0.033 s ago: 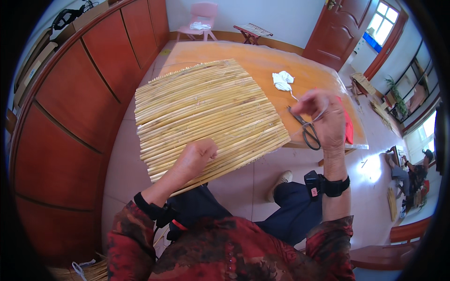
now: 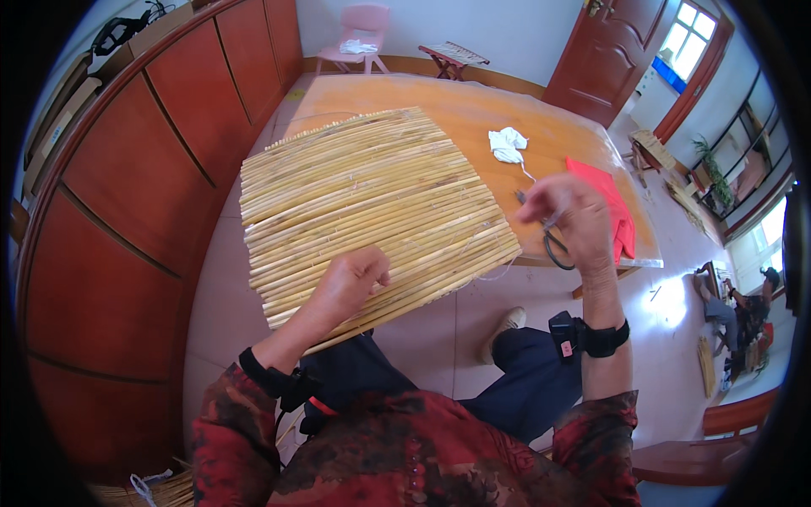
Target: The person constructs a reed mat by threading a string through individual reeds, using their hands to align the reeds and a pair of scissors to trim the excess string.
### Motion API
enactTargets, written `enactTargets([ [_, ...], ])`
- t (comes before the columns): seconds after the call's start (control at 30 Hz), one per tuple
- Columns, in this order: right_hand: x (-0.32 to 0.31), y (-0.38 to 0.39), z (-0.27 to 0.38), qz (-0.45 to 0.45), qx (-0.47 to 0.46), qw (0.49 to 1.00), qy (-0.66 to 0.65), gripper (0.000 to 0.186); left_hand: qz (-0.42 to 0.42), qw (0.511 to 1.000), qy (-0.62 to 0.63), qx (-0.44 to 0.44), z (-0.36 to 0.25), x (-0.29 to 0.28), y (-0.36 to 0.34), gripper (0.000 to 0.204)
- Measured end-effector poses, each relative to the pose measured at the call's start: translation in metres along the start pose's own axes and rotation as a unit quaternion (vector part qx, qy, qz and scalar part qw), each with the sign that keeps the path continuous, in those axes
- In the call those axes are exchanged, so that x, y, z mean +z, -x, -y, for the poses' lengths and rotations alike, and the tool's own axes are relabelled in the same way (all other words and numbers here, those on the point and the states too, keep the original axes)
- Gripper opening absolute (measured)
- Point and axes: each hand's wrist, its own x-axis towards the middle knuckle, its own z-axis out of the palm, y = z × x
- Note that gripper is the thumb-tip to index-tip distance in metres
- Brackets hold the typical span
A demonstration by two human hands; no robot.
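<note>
A mat of straight yellow reed stalks (image 2: 363, 194) lies partly on the table, its near edge over my lap. Fine pale thread shows across its stalks and hangs in a loop off its right corner. My left hand (image 2: 356, 275) rests closed on the near part of the mat; what its fingers pinch, if anything, is hidden. Above the table's right side, my right hand (image 2: 581, 215) is raised, slightly blurred, fingers curled together on a thin pale thread. Dark-handled scissors (image 2: 553, 248) lie behind it, mostly covered. A bundle of white cord (image 2: 508, 144) trails a strand toward that hand.
A red cloth (image 2: 601, 190) lies on the orange table (image 2: 338, 101) at right. Red-brown cabinets (image 2: 118, 228) line the left side. Behind the table stand a pink chair (image 2: 359, 38) and a folding stool (image 2: 454, 56). More stalks (image 2: 173, 487) lie at lower left.
My right hand has shifted slightly left and down, covering more of the scissors and uncovering more of the red cloth. My left hand stays on the mat.
</note>
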Motion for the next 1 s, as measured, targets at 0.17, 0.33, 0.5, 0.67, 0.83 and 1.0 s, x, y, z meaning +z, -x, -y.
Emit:
enactTargets([
  [0.17,-0.014,0.048,-0.040,0.156,0.033,0.750,0.642,0.023,-0.115,0.981,0.072,0.136,-0.072,-0.016,-0.011,0.007],
  [0.33,0.006,0.036,-0.029,0.106,0.016,0.815,0.570,0.025,-0.219,0.899,-0.087,0.368,-0.143,-0.042,-0.004,0.006],
  [0.5,0.085,0.017,-0.015,0.188,0.009,0.923,0.335,0.031,-0.180,0.847,-0.202,0.457,-0.169,-0.049,0.001,0.012],
  [0.67,0.115,-0.010,-0.053,0.299,-0.026,0.911,0.282,0.023,-0.195,0.841,-0.170,0.475,-0.198,-0.062,0.008,0.028],
  [0.83,0.113,-0.014,-0.073,0.403,0.061,0.871,0.275,0.019,-0.291,0.831,-0.226,0.416,-0.204,-0.100,0.040,0.028],
  [1.0,0.114,-0.012,-0.091,0.395,-0.024,0.875,0.278,0.015,-0.250,0.804,-0.203,0.500,-0.230,-0.125,0.036,0.034],
])
